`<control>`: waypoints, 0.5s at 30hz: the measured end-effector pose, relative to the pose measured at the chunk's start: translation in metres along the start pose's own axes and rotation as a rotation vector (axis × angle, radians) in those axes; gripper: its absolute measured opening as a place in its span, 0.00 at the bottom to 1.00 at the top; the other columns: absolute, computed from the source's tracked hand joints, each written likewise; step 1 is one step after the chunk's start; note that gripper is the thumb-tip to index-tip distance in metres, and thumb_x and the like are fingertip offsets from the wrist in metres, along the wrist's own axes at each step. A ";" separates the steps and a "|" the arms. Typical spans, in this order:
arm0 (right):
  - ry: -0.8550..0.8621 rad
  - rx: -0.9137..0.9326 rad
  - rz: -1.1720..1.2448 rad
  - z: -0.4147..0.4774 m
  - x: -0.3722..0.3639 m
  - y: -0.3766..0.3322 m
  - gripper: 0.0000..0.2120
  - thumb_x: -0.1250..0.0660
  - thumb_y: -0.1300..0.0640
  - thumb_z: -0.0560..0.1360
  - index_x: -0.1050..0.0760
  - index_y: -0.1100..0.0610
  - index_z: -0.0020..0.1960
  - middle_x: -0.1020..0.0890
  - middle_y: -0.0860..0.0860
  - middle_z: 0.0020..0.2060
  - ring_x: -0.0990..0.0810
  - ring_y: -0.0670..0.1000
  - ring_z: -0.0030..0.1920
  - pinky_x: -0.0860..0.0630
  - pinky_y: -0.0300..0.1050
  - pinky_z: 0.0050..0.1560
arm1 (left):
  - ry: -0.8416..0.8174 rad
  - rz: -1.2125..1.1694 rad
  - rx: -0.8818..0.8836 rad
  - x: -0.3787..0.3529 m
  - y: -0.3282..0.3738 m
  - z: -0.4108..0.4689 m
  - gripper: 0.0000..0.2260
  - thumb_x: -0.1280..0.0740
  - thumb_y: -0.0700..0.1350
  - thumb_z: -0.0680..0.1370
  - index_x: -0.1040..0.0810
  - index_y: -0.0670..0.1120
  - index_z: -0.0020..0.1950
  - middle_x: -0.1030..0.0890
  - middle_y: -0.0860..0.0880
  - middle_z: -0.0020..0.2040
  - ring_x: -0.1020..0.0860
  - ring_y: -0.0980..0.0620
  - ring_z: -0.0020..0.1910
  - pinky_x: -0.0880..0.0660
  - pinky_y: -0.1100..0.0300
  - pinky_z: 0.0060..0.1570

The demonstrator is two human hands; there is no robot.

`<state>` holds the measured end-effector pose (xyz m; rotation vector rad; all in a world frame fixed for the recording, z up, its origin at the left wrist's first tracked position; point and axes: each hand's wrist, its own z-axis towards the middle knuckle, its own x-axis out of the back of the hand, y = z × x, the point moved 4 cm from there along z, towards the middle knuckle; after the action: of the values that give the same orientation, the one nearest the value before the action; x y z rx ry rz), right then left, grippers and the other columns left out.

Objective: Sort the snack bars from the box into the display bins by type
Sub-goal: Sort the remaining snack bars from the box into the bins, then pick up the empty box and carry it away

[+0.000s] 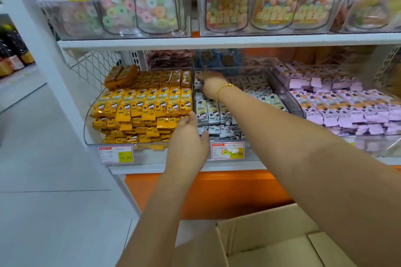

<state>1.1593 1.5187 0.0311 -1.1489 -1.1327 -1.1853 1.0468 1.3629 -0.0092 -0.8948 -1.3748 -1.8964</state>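
Three clear display bins stand side by side on the lower shelf: yellow snack bars (143,106) on the left, grey-white snack bars (217,115) in the middle bin (256,70), lilac snack bars (338,102) on the right. My right hand (211,84), with a gold bead bracelet, reaches deep into the middle bin and its fingers rest on the back row of grey-white bars. My left hand (188,136) is held at the front of that bin, fingers straight, touching the front stack. The cardboard box (271,243) stands below at the bottom edge, its inside hidden.
The shelf above (217,40) carries clear bins of ring candy bags and hangs low over the bars. Price tags (227,150) sit on the bin fronts. A white upright post (32,28) and tiled floor lie to the left.
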 end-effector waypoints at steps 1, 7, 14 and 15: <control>-0.011 0.011 -0.004 0.000 -0.001 -0.001 0.24 0.43 0.68 0.78 0.36 0.57 0.73 0.29 0.59 0.68 0.26 0.58 0.62 0.26 0.47 0.59 | -0.002 0.005 0.006 0.000 0.001 0.000 0.28 0.41 0.47 0.81 0.48 0.42 0.78 0.38 0.42 0.74 0.34 0.46 0.69 0.35 0.57 0.64; 0.042 0.035 0.104 -0.041 0.012 0.006 0.18 0.39 0.63 0.77 0.27 0.61 0.66 0.22 0.59 0.60 0.23 0.57 0.58 0.25 0.48 0.59 | -0.014 -0.009 0.090 -0.004 0.010 -0.012 0.31 0.39 0.47 0.80 0.50 0.41 0.78 0.36 0.41 0.73 0.29 0.44 0.65 0.29 0.54 0.58; 0.157 0.113 0.117 -0.161 0.037 0.045 0.18 0.39 0.50 0.79 0.29 0.59 0.34 0.27 0.53 0.28 0.27 0.53 0.32 0.31 0.43 0.36 | 0.186 -0.203 0.148 -0.010 0.035 -0.058 0.18 0.39 0.43 0.79 0.30 0.41 0.69 0.25 0.42 0.64 0.24 0.44 0.56 0.28 0.55 0.50; 0.135 0.130 0.094 -0.179 0.036 0.051 0.20 0.39 0.49 0.79 0.32 0.58 0.32 0.30 0.52 0.26 0.30 0.52 0.30 0.33 0.42 0.35 | 0.215 -0.241 0.145 -0.011 0.039 -0.070 0.13 0.39 0.42 0.79 0.25 0.42 0.63 0.22 0.44 0.57 0.23 0.45 0.51 0.29 0.58 0.44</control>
<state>1.2180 1.3394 0.0506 -0.9971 -1.0266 -1.0848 1.0731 1.2865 -0.0129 -0.4559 -1.5177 -1.9723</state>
